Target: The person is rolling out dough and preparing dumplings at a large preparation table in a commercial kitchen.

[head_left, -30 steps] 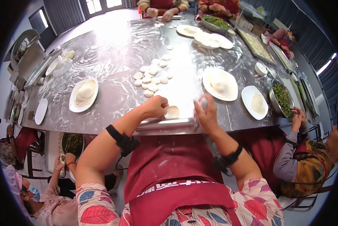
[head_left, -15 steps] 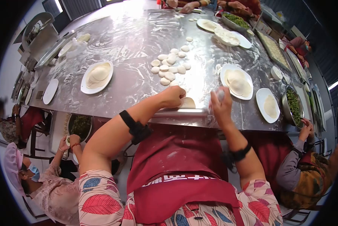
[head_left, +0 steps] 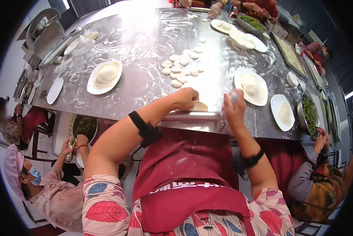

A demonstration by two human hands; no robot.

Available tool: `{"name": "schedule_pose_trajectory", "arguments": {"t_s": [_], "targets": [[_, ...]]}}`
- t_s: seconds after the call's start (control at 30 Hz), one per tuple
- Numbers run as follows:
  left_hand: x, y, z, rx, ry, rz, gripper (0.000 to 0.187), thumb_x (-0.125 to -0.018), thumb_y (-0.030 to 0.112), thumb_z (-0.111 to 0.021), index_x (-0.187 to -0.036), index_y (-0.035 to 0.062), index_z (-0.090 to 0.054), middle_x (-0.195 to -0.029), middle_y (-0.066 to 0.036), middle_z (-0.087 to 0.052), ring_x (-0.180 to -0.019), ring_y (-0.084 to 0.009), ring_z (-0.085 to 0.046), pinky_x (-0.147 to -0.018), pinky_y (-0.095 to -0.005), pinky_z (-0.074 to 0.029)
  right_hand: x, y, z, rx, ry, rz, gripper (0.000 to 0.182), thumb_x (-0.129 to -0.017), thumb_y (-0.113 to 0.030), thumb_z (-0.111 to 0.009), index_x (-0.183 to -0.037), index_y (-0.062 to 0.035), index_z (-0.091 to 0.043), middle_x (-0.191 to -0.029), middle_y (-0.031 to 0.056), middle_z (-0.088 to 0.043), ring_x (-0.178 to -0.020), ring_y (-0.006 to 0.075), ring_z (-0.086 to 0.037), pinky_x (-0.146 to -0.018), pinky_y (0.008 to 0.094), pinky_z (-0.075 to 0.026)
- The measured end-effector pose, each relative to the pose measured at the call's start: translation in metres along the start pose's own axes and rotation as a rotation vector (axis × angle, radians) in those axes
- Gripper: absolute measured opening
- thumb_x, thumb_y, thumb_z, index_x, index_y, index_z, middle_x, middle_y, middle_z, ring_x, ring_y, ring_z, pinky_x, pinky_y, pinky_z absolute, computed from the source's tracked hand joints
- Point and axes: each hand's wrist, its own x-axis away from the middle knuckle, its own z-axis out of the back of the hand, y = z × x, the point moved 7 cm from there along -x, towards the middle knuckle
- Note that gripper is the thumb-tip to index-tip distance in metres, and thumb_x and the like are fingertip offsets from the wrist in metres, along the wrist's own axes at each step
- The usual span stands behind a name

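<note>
At the table's near edge, my left hand [head_left: 187, 98] is closed, its fingers pinching the edge of a flat round dough wrapper [head_left: 200, 106] that lies on the steel. To the right, my right hand [head_left: 235, 108] wraps around a short rolling pin [head_left: 234, 96]; only its pale rounded end shows, the rest being hidden by the fingers. Beyond my left hand lies a cluster of small flattened dough pieces [head_left: 183, 63]. A white plate [head_left: 264, 81] bearing stacked wrappers stands just past my right hand, and another loaded plate [head_left: 90, 87] is off to the left.
Flour streaks the steel table [head_left: 141, 74]. At right are a plate with wrappers [head_left: 275, 103] and a bowl of green filling [head_left: 309, 112]. An oval white plate [head_left: 55, 91] lies far left. Co-workers sit on both sides and across; one at left [head_left: 46, 188] handles filling.
The view has shifted slightly, so the table's contents appear a little further right. My left hand still pinches the wrapper, and my right hand keeps its grip beside it.
</note>
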Motion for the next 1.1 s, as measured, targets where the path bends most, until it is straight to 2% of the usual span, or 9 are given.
{"name": "schedule_pose_trajectory", "arguments": {"t_s": [0.07,0.27,0.47,0.53,0.57,0.77,0.83,0.97,1.1], "targets": [[-0.008,0.006,0.005,-0.078,0.048,-0.002,0.018,-0.08,0.014,-0.059,-0.089,-0.0013,-0.064,-0.081,-0.02,-0.065,-0.076,-0.0279,-0.062,-0.07,-0.0379,-0.047,-0.034,0.012,-0.018,0.224,0.087,0.213,0.019,-0.083,-0.007,-0.063,-0.094,-0.0046,-0.046,-0.062,0.0068,-0.053,-0.047,0.0159,-0.054,-0.043,0.0311,-0.042],[-0.014,0.007,-0.001,-0.23,-0.015,-0.055,0.017,-0.076,0.012,-0.059,-0.087,-0.0005,-0.065,-0.078,-0.019,-0.064,-0.076,-0.0284,-0.062,-0.067,-0.0377,-0.047,0.004,-0.014,0.003,0.055,-0.002,0.015,0.02,-0.084,-0.007,-0.063,-0.092,-0.0047,-0.045,-0.061,0.0074,-0.054,-0.047,0.0159,-0.055,-0.043,0.0306,-0.043],[0.002,0.004,0.007,-0.086,-0.013,0.034,0.02,-0.075,0.01,-0.057,-0.091,-0.0028,-0.062,-0.081,-0.02,-0.064,-0.075,-0.0308,-0.062,-0.067,-0.0384,-0.047,0.022,-0.012,0.01,-0.022,-0.03,-0.038,0.019,-0.085,-0.005,-0.062,-0.092,-0.0043,-0.044,-0.061,0.0073,-0.054,-0.047,0.0146,-0.055,-0.043,0.0289,-0.043],[0.0,0.004,0.007,-0.137,0.029,0.011,0.02,-0.078,0.012,-0.058,-0.091,-0.0025,-0.062,-0.082,-0.021,-0.065,-0.077,-0.0313,-0.062,-0.068,-0.0387,-0.047,-0.013,0.001,-0.004,0.186,0.022,0.13,0.021,-0.082,-0.006,-0.062,-0.093,-0.0029,-0.044,-0.064,0.0134,-0.054,-0.056,0.0248,-0.057,-0.052,0.0383,-0.043],[-0.003,0.002,0.009,-0.151,0.071,0.009,0.019,-0.079,0.013,-0.058,-0.09,-0.0022,-0.063,-0.083,-0.021,-0.065,-0.078,-0.0313,-0.063,-0.068,-0.0388,-0.047,-0.028,0.002,-0.015,0.148,0.024,0.037,0.023,-0.081,-0.007,-0.063,-0.095,-0.002,-0.045,-0.068,0.0173,-0.053,-0.061,0.0304,-0.055,-0.057,0.0413,-0.042],[-0.01,0.009,0.005,-0.195,0.034,0.066,0.022,-0.079,0.02,-0.063,-0.09,0.0019,-0.067,-0.09,-0.022,-0.065,-0.088,-0.0345,-0.062,-0.074,-0.0399,-0.048,-0.019,0.002,-0.01,0.164,0.028,0.085,0.023,-0.082,-0.008,-0.064,-0.095,-0.0034,-0.045,-0.063,0.0126,-0.053,-0.051,0.0231,-0.055,-0.047,0.0351,-0.042],[-0.012,0.0,0.004,-0.162,0.05,0.018,0.021,-0.075,0.014,-0.059,-0.09,0.0001,-0.065,-0.085,-0.02,-0.065,-0.082,-0.0313,-0.062,-0.071,-0.039,-0.047,0.012,-0.009,0.006,0.029,0.01,-0.043,0.021,-0.083,-0.005,-0.063,-0.093,-0.0049,-0.044,-0.058,0.0054,-0.053,-0.048,0.0143,-0.055,-0.041,0.0289,-0.041],[-0.002,-0.005,0.006,-0.062,-0.054,0.053,0.022,-0.072,0.007,-0.054,-0.09,-0.0012,-0.063,-0.081,-0.019,-0.065,-0.079,-0.0274,-0.063,-0.068,-0.0378,-0.047,0.023,-0.014,0.01,0.0,-0.004,0.001,0.02,-0.084,-0.003,-0.061,-0.093,-0.0057,-0.044,-0.06,0.0043,-0.054,-0.049,0.0105,-0.055,-0.041,0.0264,-0.04],[-0.002,-0.007,0.013,-0.171,-0.009,0.041,0.022,-0.081,0.018,-0.059,-0.089,-0.0015,-0.063,-0.081,-0.019,-0.066,-0.077,-0.026,-0.063,-0.067,-0.0371,-0.047,-0.036,-0.005,-0.024,0.135,0.019,0.091,0.022,-0.084,-0.007,-0.063,-0.095,-0.0046,-0.044,-0.062,0.012,-0.055,-0.053,0.0204,-0.057,-0.047,0.0326,-0.042]]}}
